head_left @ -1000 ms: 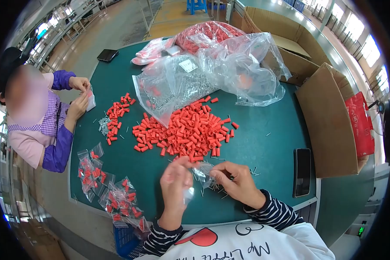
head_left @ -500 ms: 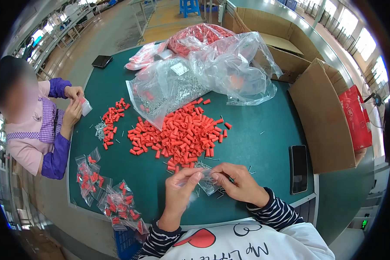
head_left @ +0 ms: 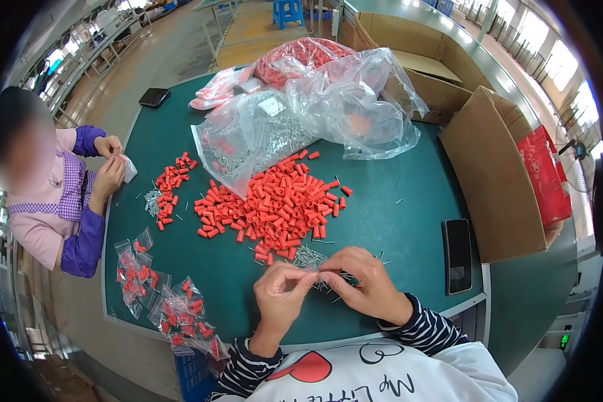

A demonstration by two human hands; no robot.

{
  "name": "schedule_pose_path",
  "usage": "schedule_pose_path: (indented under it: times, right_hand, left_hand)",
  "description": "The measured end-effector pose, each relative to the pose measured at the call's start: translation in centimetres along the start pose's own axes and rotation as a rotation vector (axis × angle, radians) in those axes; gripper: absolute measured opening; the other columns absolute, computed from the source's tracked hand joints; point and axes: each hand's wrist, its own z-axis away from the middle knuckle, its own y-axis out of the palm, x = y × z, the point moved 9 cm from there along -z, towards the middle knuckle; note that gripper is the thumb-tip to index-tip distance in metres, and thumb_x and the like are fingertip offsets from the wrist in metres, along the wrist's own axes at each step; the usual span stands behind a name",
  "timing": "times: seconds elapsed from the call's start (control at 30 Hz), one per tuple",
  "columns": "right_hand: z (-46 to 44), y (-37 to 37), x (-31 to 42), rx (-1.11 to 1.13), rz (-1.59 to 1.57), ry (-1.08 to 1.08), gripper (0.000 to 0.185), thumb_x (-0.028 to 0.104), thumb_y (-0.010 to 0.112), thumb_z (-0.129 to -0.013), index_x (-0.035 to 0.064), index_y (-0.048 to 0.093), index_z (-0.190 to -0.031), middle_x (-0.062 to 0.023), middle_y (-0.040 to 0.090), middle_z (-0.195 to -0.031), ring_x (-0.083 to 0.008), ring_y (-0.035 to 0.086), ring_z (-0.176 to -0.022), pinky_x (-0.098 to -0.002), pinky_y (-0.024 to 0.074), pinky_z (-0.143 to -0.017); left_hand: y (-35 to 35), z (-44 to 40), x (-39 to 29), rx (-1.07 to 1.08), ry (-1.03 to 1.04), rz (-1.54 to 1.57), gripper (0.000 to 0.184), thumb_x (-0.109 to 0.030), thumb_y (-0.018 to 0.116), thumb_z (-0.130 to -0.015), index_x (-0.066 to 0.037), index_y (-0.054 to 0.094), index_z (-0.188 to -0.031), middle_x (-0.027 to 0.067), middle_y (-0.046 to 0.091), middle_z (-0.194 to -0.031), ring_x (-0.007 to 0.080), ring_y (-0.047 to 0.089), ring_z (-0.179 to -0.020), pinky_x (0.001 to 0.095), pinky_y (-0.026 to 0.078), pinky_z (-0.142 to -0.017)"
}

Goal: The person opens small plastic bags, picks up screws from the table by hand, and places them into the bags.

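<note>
My left hand point(head_left: 281, 293) and my right hand point(head_left: 363, 285) meet at the near side of the green table, each in a pinch. Between their fingertips is the edge of a small clear plastic bag point(head_left: 313, 266), mostly hidden by the fingers. Small metal screws point(head_left: 307, 255) lie just beyond and under my hands. Past them spreads a big heap of red plastic caps point(head_left: 275, 208).
Filled small bags point(head_left: 181, 315) lie at the near left. A big clear bag of screws point(head_left: 261, 134) and a bag of red caps point(head_left: 301, 57) stand behind the heap. Right are a phone point(head_left: 457, 256) and cardboard box point(head_left: 492, 187). A co-worker point(head_left: 60, 181) handles a small bag at left.
My hands have drawn closer together at the fingertips, and less of the small bag shows below them. The view has shifted slightly.
</note>
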Motion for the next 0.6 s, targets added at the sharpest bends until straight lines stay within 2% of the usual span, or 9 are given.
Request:
schedule_pose_path:
  times: [0.13, 0.23, 0.33, 0.43, 0.53, 0.6]
  right_hand:
    - [0.0, 0.4, -0.6, 0.034, -0.011, 0.069, 0.012, 0.01, 0.074, -0.083, 0.0025, 0.069, -0.091, -0.0094, 0.068, -0.084, -0.0229, 0.065, -0.076, -0.0342, 0.0475, -0.073]
    - [0.0, 0.5, -0.9, 0.042, -0.032, 0.083, 0.014, 0.011, 0.074, -0.084, 0.0012, 0.069, -0.092, -0.0095, 0.067, -0.084, -0.0208, 0.064, -0.074, -0.0331, 0.0485, -0.071]
    - [0.3, 0.7, -2.1, 0.034, -0.123, 0.219, 0.014, 0.01, 0.073, -0.085, -0.001, 0.068, -0.092, -0.0096, 0.066, -0.084, -0.0188, 0.064, -0.074, -0.0307, 0.0495, -0.067]
    - [0.5, 0.8, -2.6, 0.007, -0.165, 0.205, 0.015, 0.011, 0.072, -0.084, -0.0012, 0.068, -0.092, -0.0111, 0.064, -0.081, -0.0206, 0.065, -0.071, -0.0316, 0.0504, -0.06]
    - [0.4, 0.5, -2.8, -0.018, -0.156, 0.209, 0.016, 0.011, 0.072, -0.084, -0.0014, 0.068, -0.092, -0.0111, 0.064, -0.08, -0.0206, 0.065, -0.072, -0.0312, 0.0515, -0.062]
    - [0.3, 0.5, -2.7, -0.007, -0.161, 0.184, 0.015, 0.011, 0.071, -0.085, -0.0014, 0.068, -0.092, -0.011, 0.064, -0.08, -0.0205, 0.065, -0.071, -0.0311, 0.0513, -0.062]
  left_hand:
    - [0.3, 0.3, -0.8, 0.066, 0.165, -0.189, 0.017, 0.012, 0.074, -0.078, 0.002, 0.064, -0.087, 0.0066, 0.06, -0.087, 0.0076, 0.057, -0.071, 0.0198, 0.046, -0.059]
    - [0.7, 0.4, -0.9, 0.092, 0.214, -0.21, 0.019, 0.014, 0.074, -0.076, 0.002, 0.065, -0.089, 0.0075, 0.062, -0.088, 0.0073, 0.056, -0.07, 0.0194, 0.045, -0.058]
    - [1.2, 0.1, -1.3, 0.119, 0.212, -0.208, 0.021, 0.014, 0.073, -0.077, 0.002, 0.066, -0.092, 0.0083, 0.064, -0.091, 0.0068, 0.056, -0.069, 0.0195, 0.045, -0.058]
    - [1.4, 0.1, -0.9, 0.135, 0.188, -0.178, 0.022, 0.014, 0.071, -0.078, 0.002, 0.068, -0.096, 0.0089, 0.065, -0.094, 0.0064, 0.056, -0.069, 0.0198, 0.044, -0.057]
    - [1.7, -0.1, -1.1, 0.151, 0.099, -0.151, 0.02, 0.012, 0.07, -0.08, 0.002, 0.068, -0.098, 0.0091, 0.065, -0.094, 0.0062, 0.057, -0.07, 0.0198, 0.044, -0.057]
    - [1.7, -0.2, -1.7, 0.151, 0.115, -0.145, 0.019, 0.01, 0.07, -0.082, 0.003, 0.068, -0.099, 0.0092, 0.065, -0.094, 0.0062, 0.057, -0.071, 0.0196, 0.045, -0.058]
